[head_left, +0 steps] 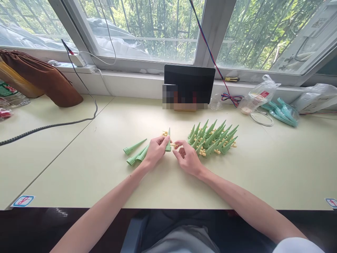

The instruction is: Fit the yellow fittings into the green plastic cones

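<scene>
My left hand (157, 149) is closed around a green plant-watering spike (169, 140), held upright with its point up and wide end down. A small yellow valve (173, 144) sticks out from the spike's right side. Curled about the valve's outer end are the thumb and forefinger of my right hand (187, 156). Left of my left hand lie a few loose green spikes (134, 147), partly covered by it. Some small yellow pieces (165, 133) show behind my left fingers. To the right, several green spikes with yellow valves (214, 137) stand grouped in rows.
A dark-screened device (189, 82) leans by the window ledge. A black cable (52, 125) crosses the table's left side near a brown bag (44, 79). Back right are a plastic bag (259, 95), a white cable loop (263, 118) and a teal packet (283, 112).
</scene>
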A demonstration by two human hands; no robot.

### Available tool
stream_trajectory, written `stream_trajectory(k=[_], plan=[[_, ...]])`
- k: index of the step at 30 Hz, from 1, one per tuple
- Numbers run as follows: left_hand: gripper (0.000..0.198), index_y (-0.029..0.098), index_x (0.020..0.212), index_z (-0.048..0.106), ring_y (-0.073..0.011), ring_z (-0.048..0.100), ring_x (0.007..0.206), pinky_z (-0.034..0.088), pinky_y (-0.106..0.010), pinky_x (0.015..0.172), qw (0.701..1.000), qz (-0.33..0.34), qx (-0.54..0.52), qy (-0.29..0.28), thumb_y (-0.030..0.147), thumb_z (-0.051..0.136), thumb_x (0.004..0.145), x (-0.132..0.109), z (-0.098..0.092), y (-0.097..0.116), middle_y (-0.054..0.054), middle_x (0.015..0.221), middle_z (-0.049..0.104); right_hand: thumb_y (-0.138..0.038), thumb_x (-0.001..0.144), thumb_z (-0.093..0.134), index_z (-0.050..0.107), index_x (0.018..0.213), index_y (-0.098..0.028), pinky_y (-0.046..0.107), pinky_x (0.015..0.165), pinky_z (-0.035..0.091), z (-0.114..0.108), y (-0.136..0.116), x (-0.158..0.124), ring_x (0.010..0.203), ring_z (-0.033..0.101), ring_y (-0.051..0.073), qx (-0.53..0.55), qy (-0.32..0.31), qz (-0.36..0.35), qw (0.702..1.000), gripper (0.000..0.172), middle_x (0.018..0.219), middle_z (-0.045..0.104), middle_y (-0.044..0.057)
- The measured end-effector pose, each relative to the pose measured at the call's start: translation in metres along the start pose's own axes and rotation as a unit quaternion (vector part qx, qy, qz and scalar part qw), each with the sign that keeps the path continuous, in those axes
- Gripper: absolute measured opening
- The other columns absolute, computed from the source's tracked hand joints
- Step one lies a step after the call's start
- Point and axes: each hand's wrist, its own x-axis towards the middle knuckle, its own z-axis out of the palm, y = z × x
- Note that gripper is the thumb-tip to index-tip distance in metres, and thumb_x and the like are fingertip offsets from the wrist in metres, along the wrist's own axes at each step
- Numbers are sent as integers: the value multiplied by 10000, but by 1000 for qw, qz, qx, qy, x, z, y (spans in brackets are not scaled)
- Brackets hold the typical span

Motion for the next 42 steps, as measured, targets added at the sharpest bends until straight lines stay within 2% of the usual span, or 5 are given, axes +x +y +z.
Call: stream_trajectory(k=[10,19,28,36,42], plan=[[409,140,724,637,-43,220,403,179,-208,368,999,-34,-35,4,537,627,821,-1,1,4,62,508,335,-296,961,498,541,1065,-194,253,552,465,1,3,1,580,547,111,25,6,25,999,152,976,623,63],[434,144,722,622,-32,218,394,144,-193,366,996,-50,-63,-29,567,632,819,1,-1,-2,54,520,359,-313,995,477,584,1103,-223,254,586,469,-1,5,-1,576,535,101,6,13,-15,1000,177,989,613,45],[429,141,740,613,-36,256,413,184,-180,372,997,-36,-42,-44,553,597,860,1,-2,-7,49,539,368,-329,981,515,604,988,-201,244,546,435,-1,3,-1,575,509,105,9,29,-29,999,156,899,608,38],[392,146,745,615,-62,320,474,275,-199,421,994,71,65,-49,495,546,909,-2,1,-6,35,579,398,-314,991,467,488,736,-198,249,541,364,0,6,0,548,430,112,2,39,-27,999,281,632,484,-23],[380,142,737,619,-75,337,519,294,-214,468,980,156,111,-53,450,519,935,-5,3,-5,24,591,419,-279,986,429,345,671,-211,259,514,271,2,8,0,512,306,100,-45,55,-32,997,333,577,343,-55]])
